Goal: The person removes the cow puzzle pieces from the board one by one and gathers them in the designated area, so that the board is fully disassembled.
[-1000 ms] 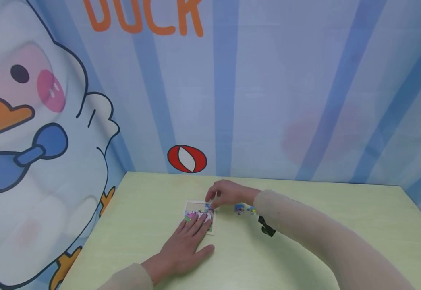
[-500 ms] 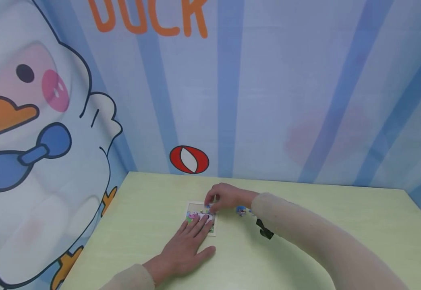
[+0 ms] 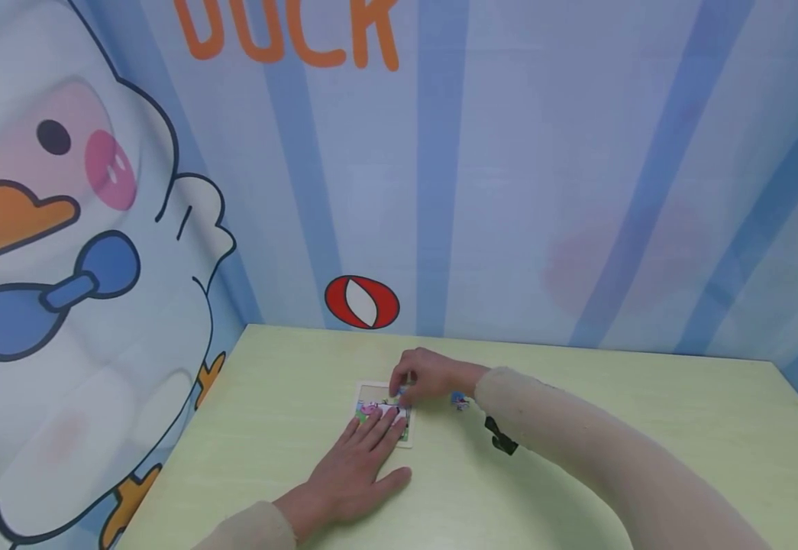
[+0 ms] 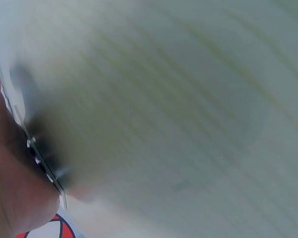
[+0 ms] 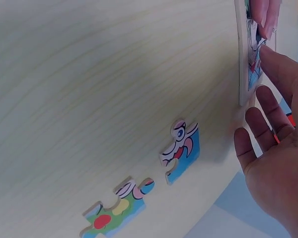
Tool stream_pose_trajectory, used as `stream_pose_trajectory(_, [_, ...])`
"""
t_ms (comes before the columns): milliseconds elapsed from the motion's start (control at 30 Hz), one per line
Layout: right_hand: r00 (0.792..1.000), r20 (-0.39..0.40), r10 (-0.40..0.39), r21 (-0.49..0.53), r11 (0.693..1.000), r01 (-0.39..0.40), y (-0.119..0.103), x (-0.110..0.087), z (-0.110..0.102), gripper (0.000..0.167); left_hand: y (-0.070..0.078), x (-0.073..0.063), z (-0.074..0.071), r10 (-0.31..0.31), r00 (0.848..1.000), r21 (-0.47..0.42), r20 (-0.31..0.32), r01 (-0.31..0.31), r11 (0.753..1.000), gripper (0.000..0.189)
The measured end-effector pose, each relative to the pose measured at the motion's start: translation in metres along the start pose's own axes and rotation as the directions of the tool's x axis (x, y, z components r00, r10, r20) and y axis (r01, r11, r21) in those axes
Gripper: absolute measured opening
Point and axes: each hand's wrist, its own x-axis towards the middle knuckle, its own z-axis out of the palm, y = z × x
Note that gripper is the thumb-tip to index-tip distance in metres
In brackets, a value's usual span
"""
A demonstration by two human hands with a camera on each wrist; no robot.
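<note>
A small jigsaw puzzle in a pale wooden frame (image 3: 360, 391) lies on the table, partly filled with a pink cartoon picture. My left hand (image 3: 357, 466) rests on its lower part with straight, spread fingers. At the frame's upper right corner, my right hand (image 3: 433, 374) pinches a blue puzzle piece (image 3: 402, 391) between thumb and index finger. In the right wrist view the thumb (image 5: 278, 67) touches the picture just inside the frame's edge, and the other fingers are loosely bent. The index fingertip is hidden there. The left wrist view is mostly blurred tabletop.
Two loose puzzle pieces lie right of the frame: one with an eye (image 5: 181, 148), one with red and yellow fruit shapes (image 5: 116, 208). The right forearm crosses above the table and hides part of it. A striped duck-print curtain (image 3: 508, 168) hangs behind the table's back edge.
My right hand has come slightly lower over the frame's upper right corner with the piece. My left hand stays on the puzzle. The head view has shifted a little.
</note>
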Motion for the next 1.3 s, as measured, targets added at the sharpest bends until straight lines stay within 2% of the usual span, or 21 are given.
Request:
stream_pose_trajectory(467, [1.0,0.006,0.017,-0.029,0.999,-0.017,-0.0016,0.0004,0.0008,0.008,0.0023,0.0009,-0.0025,-0.019,0.999,0.011,0.031,0.019,1.0,0.077])
stream_pose_trajectory(1100, [1.0,0.001,0.013,-0.011,1.0,-0.013,-0.0018,0.0037,0.0025,0.004,0.0016,0.0003,-0.0012,-0.018,0.999,0.028,0.028,0.017,0.999,0.079])
stream_pose_trajectory(1300, [1.0,0.005,0.022,-0.012,1.0,-0.022,-0.0044,0.0046,0.0021,0.004,-0.0011,0.0006,0.0019,-0.004,1.0,0.012,0.002,0.004,1.0,0.078])
